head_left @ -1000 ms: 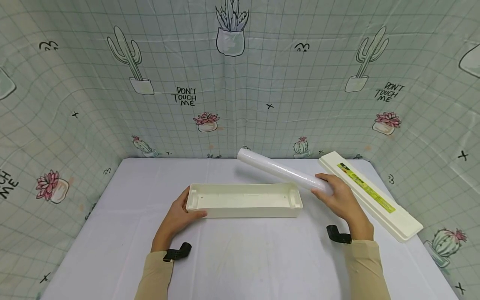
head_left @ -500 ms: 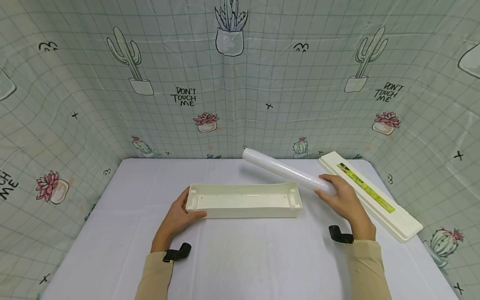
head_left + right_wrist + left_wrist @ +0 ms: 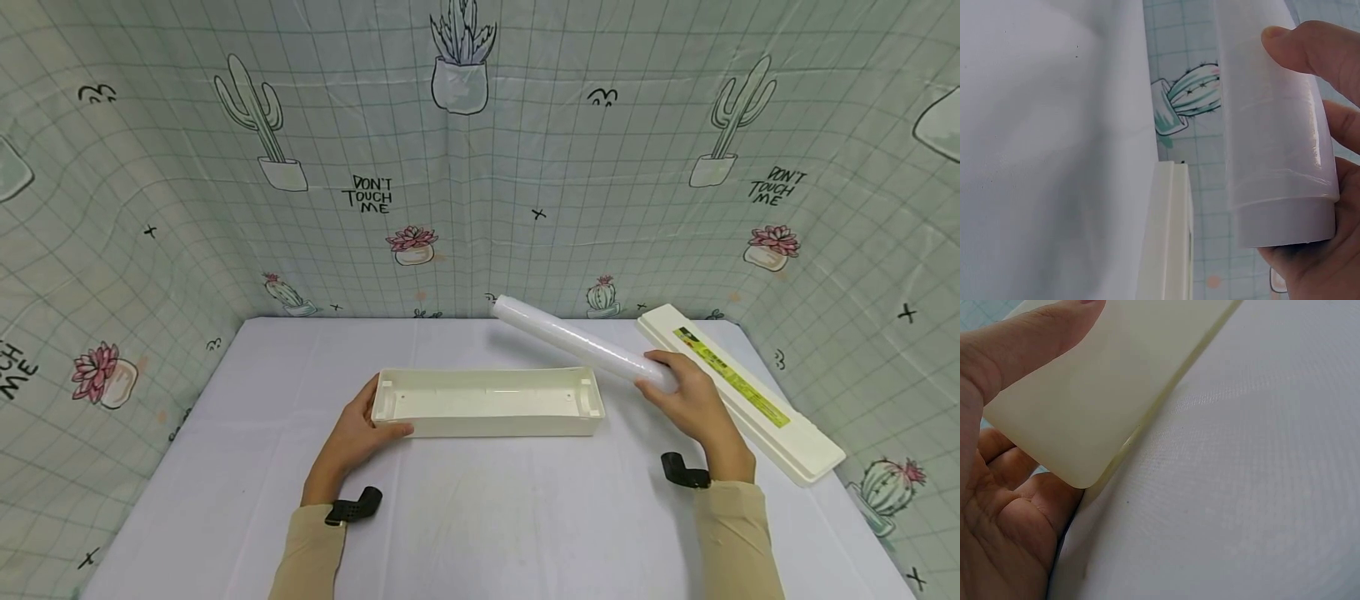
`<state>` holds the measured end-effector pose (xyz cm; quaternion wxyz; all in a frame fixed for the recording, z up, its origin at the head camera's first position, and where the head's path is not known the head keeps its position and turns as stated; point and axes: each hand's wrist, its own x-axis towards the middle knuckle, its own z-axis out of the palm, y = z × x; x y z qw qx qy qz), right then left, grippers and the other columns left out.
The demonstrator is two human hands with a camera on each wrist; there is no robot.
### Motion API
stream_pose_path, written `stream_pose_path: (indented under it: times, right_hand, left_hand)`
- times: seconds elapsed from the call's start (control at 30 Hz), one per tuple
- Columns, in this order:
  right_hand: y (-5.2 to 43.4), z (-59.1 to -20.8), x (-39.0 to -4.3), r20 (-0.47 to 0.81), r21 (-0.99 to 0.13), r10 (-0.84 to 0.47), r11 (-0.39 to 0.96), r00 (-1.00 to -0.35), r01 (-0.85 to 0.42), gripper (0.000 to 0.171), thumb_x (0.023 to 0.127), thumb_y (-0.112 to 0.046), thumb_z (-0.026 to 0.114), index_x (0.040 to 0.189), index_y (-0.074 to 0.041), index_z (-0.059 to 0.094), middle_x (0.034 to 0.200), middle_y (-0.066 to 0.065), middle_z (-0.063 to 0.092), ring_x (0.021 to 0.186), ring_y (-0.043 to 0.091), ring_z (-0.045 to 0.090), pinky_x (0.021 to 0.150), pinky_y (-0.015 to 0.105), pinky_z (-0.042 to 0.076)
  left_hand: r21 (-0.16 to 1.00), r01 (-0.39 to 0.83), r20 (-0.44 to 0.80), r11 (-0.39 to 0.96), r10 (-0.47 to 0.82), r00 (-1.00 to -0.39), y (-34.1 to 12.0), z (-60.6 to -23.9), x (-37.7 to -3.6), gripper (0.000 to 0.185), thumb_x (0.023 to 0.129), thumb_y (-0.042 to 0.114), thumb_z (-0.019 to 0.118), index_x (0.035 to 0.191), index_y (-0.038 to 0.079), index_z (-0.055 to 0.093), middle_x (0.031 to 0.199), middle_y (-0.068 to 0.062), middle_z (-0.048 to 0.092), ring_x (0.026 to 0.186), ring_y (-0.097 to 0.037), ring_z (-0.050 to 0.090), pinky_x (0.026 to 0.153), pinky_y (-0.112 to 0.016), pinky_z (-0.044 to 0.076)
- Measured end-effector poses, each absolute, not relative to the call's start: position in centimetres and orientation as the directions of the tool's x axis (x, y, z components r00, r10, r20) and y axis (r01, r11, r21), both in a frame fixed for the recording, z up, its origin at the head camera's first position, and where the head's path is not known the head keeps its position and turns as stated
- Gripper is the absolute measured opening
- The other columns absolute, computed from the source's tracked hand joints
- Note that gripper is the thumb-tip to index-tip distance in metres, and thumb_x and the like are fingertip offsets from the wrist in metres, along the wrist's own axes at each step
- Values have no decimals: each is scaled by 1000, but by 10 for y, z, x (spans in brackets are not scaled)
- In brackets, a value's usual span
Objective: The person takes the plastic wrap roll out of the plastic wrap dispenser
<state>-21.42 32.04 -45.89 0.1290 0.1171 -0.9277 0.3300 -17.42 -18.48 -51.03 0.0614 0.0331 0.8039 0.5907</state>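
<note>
Now right fingers (image 3: 1300, 50) curl round the roll's (image 3: 570, 342) near end; left fingers (image 3: 1029, 337) clasp the tray (image 3: 487, 402).

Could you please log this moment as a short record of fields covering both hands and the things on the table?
left hand: grips the left end of the tray
right hand: holds the near end of the roll
roll: tilted, far end raised, above the table
tray: open, nothing inside, flat on the table
lid: on the table, right of the roll
</note>
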Motion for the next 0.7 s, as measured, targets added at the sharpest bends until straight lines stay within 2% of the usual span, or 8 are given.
stream_pose_path:
  times: [0.5, 0.7]
  right_hand:
    - [329, -468, -210, 233, -640, -50, 744, -971, -192, 52, 96, -27, 75, 138, 0, 58, 138, 29, 58, 125, 46, 54, 100, 60, 42]
    - [332, -472, -211, 277, -622, -64, 749, -959, -230, 49, 94, -20, 77, 133, 2, 60, 132, 30, 61, 123, 46, 55, 100, 59, 41]
  left_hand:
    - [937, -43, -86, 347, 108, -990, -185, -511, -175, 114, 84, 28, 87, 167, 15, 11, 168, -14, 30, 150, -36, 37, 119, -55, 33]
    - [936, -42, -81, 349, 98, -992, -184, -511, -174, 115, 83, 28, 88, 167, 14, 11, 168, -13, 30, 151, -35, 36, 120, -54, 32]
